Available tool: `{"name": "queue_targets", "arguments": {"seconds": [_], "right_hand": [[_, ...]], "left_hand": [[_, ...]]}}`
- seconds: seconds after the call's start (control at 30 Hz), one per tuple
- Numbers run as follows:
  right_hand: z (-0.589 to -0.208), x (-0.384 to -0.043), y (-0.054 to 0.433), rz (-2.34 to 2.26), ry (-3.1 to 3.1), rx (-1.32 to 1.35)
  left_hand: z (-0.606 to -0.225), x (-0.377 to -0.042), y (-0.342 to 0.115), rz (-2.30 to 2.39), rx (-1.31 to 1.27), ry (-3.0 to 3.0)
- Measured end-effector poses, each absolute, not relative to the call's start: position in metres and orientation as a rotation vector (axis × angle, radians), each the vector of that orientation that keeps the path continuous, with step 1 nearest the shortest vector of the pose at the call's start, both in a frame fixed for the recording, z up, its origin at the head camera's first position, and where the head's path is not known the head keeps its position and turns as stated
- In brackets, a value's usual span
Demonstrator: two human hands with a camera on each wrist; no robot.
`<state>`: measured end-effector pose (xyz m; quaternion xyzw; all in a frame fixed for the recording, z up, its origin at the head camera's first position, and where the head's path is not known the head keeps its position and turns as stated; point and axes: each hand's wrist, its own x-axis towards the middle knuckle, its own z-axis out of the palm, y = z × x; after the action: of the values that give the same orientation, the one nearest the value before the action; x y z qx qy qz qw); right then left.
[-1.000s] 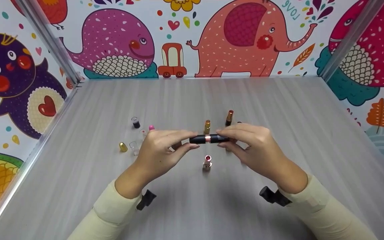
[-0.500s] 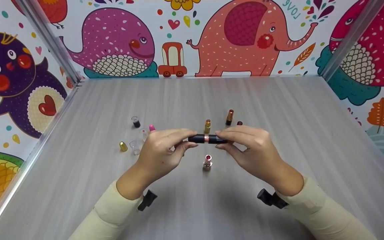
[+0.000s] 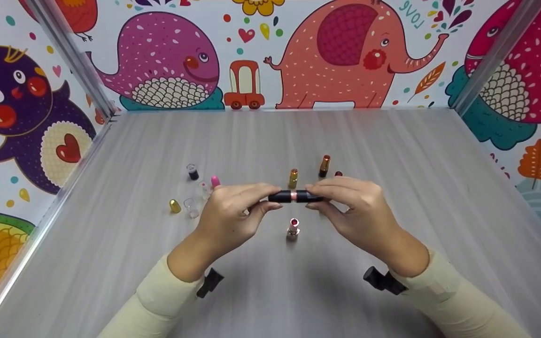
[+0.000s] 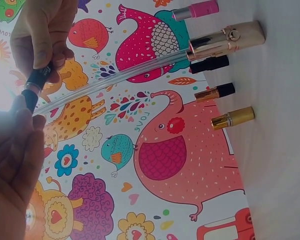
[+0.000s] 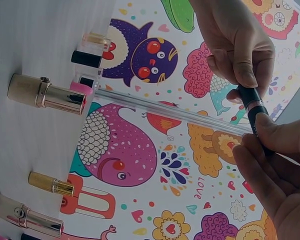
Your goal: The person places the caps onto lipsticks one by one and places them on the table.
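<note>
In the head view a black lipstick tube (image 3: 293,196) with a rose-gold band lies level between two hands above the table. My left hand (image 3: 228,211) pinches its left end between thumb and fingers. The other end is pinched by my right hand (image 3: 357,204) in the same way. Both wrist views show the tube, still in one piece, with fingertips on either side of the band. Below it an open rose-gold lipstick (image 3: 292,231) stands upright with its red tip showing. Just behind the tube is a gold lipstick (image 3: 293,179).
A black-and-gold lipstick (image 3: 324,166) and a dark red tip (image 3: 338,174) show behind my right hand. Near my left hand are a pink lipstick (image 3: 215,181), a gold cap (image 3: 174,206), a clear cap (image 3: 191,208) and a black-and-clear cap (image 3: 192,172). Printed panels (image 3: 251,47) wall the table.
Both hands keep their pinch on the black lipstick tube, which has shifted only slightly. The lipsticks and caps on the table stay in place.
</note>
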<state>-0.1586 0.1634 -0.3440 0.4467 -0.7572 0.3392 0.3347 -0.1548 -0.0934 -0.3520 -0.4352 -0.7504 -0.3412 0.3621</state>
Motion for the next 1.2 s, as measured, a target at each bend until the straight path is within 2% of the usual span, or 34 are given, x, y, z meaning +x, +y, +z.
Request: {"name": "queue_targets", "arguments": {"seconds": [0.53,0.83,1.2], "right_hand": [[-0.339,-0.164,0.171,0.962,-2.044,1.188],[-0.335,-0.175,0.186,0.828,-2.187,0.979],[-0.338,-0.203,0.209,0.626,-2.747,0.67]], "left_hand": [[-0.345,-0.158,-0.101,-0.868,-1.1,-1.945],[-0.338,-0.169,-0.117,-0.968,-0.93,-1.946],[-0.343,-0.194,-0.143,-1.008,-0.751,-1.981]]}}
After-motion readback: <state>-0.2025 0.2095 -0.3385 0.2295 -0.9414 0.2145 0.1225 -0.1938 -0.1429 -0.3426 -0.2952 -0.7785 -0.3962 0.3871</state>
